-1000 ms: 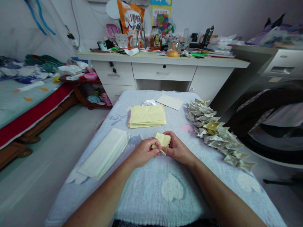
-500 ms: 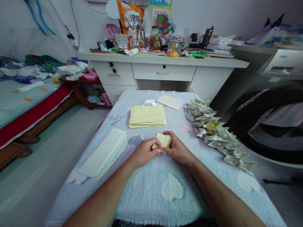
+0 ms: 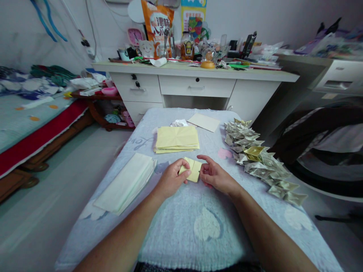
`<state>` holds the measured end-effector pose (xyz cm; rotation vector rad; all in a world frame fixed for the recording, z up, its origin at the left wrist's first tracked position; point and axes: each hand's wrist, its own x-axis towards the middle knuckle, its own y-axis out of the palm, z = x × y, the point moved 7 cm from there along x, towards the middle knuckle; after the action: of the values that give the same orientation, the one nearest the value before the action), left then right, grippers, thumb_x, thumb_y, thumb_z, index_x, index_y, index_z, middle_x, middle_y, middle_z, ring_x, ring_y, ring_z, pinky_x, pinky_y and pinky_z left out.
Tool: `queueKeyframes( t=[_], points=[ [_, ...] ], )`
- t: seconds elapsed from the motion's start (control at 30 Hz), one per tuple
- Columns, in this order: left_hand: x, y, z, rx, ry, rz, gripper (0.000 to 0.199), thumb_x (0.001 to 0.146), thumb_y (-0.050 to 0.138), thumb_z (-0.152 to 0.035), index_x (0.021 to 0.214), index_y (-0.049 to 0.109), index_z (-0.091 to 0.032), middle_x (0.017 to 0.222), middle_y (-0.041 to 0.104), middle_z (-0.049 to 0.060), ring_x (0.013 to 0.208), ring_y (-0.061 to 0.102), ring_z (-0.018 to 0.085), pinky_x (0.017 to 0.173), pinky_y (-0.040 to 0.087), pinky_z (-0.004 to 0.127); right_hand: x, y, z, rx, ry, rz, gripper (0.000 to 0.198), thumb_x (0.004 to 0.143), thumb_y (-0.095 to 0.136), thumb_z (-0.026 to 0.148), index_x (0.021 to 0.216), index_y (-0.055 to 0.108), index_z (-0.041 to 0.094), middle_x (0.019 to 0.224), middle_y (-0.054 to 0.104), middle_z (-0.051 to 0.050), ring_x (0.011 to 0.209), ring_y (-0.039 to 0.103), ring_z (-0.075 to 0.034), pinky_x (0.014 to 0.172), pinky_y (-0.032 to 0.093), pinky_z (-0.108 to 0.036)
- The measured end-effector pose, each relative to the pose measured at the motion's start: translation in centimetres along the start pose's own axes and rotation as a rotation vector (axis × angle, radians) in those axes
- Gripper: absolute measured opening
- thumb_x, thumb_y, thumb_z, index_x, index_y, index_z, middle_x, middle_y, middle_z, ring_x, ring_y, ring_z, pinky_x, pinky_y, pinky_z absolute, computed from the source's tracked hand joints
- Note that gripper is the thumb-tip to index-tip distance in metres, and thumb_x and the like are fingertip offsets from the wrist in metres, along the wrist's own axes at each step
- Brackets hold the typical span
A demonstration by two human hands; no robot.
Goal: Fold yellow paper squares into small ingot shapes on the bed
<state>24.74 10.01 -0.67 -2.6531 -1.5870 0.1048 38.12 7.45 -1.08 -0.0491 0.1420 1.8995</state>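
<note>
A small folded piece of yellow paper point(image 3: 194, 170) is pinched by its left side between the thumb and fingers of my left hand point(image 3: 173, 176). My right hand point(image 3: 217, 175) is at the paper's right edge, its index finger stretched out above and the other fingers loosely bent; whether it touches the edge I cannot tell. Just beyond lies a stack of yellow paper sheets point(image 3: 177, 139). To the left rests a pile of long folded whitish paper point(image 3: 124, 185). Rows of folded paper pieces point(image 3: 255, 166), greyish with a few gold ones, line the right side.
All this lies on a cloth-covered table point(image 3: 176, 234). A flat cream card point(image 3: 204, 122) and crumpled white tissue point(image 3: 179, 123) are at its far end. Behind stands a white desk point(image 3: 195, 85) crowded with items. A washing machine point(image 3: 337, 79) is at right, a bed point(image 3: 34, 117) at left.
My right hand has let go of the folded yellow paper and its index finger has lifted. The paper now lies flatter in my left hand, with more of its face showing.
</note>
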Motion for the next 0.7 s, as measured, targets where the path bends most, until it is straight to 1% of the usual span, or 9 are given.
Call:
queueKeyframes(
  t=[0.13, 0.23, 0.3, 0.33, 0.47, 0.53, 0.6, 0.67, 0.7],
  points=[
    [-0.1, 0.2, -0.1, -0.123, -0.054, -0.004, 0.035, 0.078, 0.060, -0.030, 0.105, 0.042, -0.022, 0.080, 0.061, -0.002, 0.060, 0.058, 0.010, 0.048, 0.043, 0.018, -0.1, -0.8, 0.7, -0.027, -0.086, -0.082, 0.049, 0.077, 0.056, 0.020, 0.123, 0.042, 0.026, 0.083, 0.047, 0.004, 0.050, 0.042, -0.005, 0.040, 0.034, -0.017],
    [-0.2, 0.3, -0.1, -0.134, -0.084, 0.007, 0.038, 0.078, 0.061, -0.031, 0.109, 0.043, -0.021, 0.074, 0.061, -0.003, 0.050, 0.051, 0.006, 0.044, 0.040, 0.016, -0.4, -0.4, 1.9, -0.180, -0.223, -0.067, 0.047, 0.075, 0.055, 0.013, 0.120, 0.051, 0.027, 0.105, 0.047, -0.002, 0.080, 0.052, -0.012, 0.061, 0.044, -0.022],
    [-0.1, 0.3, 0.2, -0.153, -0.106, 0.014, 0.035, 0.077, 0.061, -0.032, 0.106, 0.047, -0.020, 0.069, 0.058, -0.004, 0.046, 0.047, 0.005, 0.041, 0.036, 0.015, -0.7, 0.3, 2.7, -0.284, -0.310, -0.027, 0.043, 0.076, 0.055, 0.011, 0.116, 0.056, 0.027, 0.113, 0.045, -0.004, 0.102, 0.048, -0.016, 0.076, 0.045, -0.026],
    [-0.1, 0.2, 0.4, -0.161, -0.120, 0.014, 0.033, 0.076, 0.062, -0.032, 0.103, 0.048, -0.019, 0.067, 0.057, -0.004, 0.045, 0.046, 0.005, 0.040, 0.035, 0.015, -0.7, 0.6, 2.9, -0.314, -0.335, -0.007, 0.039, 0.078, 0.056, 0.012, 0.113, 0.059, 0.027, 0.114, 0.045, -0.005, 0.105, 0.047, -0.017, 0.078, 0.044, -0.027],
    [0.0, 0.2, 1.1, -0.183, -0.169, 0.030, 0.025, 0.080, 0.057, -0.038, 0.093, 0.052, -0.017, 0.062, 0.054, -0.004, 0.043, 0.043, 0.005, 0.040, 0.032, 0.016, -0.5, 0.8, 2.8, -0.326, -0.360, 0.009, 0.013, 0.084, 0.061, 0.026, 0.095, 0.066, 0.023, 0.100, 0.052, -0.005, 0.092, 0.053, -0.016, 0.078, 0.043, -0.029],
    [0.0, 0.1, 1.1, -0.168, -0.153, 0.028, 0.029, 0.085, 0.051, -0.045, 0.091, 0.055, -0.016, 0.065, 0.056, -0.002, 0.047, 0.047, 0.007, 0.042, 0.034, 0.018, -0.3, 0.3, 2.6, -0.320, -0.353, -0.052, 0.013, 0.084, 0.062, 0.032, 0.087, 0.066, 0.020, 0.088, 0.055, -0.003, 0.084, 0.054, -0.015, 0.078, 0.042, -0.029],
    [-0.1, -0.2, 0.5, -0.107, -0.079, -0.002, 0.036, 0.088, 0.045, -0.049, 0.092, 0.059, -0.016, 0.080, 0.060, 0.004, 0.065, 0.056, 0.012, 0.049, 0.041, 0.021, -0.1, -0.3, 2.2, -0.282, -0.307, -0.122, 0.019, 0.084, 0.062, 0.037, 0.082, 0.065, 0.018, 0.078, 0.056, -0.001, 0.075, 0.053, -0.014, 0.072, 0.041, -0.027],
    [-0.2, -0.8, -0.5, -0.014, 0.050, -0.062, 0.037, 0.089, 0.045, -0.049, 0.095, 0.063, -0.017, 0.101, 0.059, 0.008, 0.092, 0.057, 0.018, 0.068, 0.048, 0.026, 0.0, -0.6, 1.7, -0.204, -0.231, -0.151, 0.025, 0.083, 0.061, 0.043, 0.080, 0.062, 0.018, 0.070, 0.054, 0.001, 0.063, 0.049, -0.011, 0.062, 0.039, -0.024],
    [-0.3, -0.9, -1.0, 0.028, 0.113, -0.082, 0.036, 0.089, 0.046, -0.048, 0.097, 0.064, -0.017, 0.109, 0.057, 0.008, 0.103, 0.054, 0.020, 0.080, 0.048, 0.028, 0.1, -0.6, 1.4, -0.166, -0.197, -0.152, 0.028, 0.083, 0.061, 0.045, 0.079, 0.061, 0.018, 0.067, 0.053, 0.002, 0.058, 0.046, -0.010, 0.057, 0.038, -0.023]
  ],
)
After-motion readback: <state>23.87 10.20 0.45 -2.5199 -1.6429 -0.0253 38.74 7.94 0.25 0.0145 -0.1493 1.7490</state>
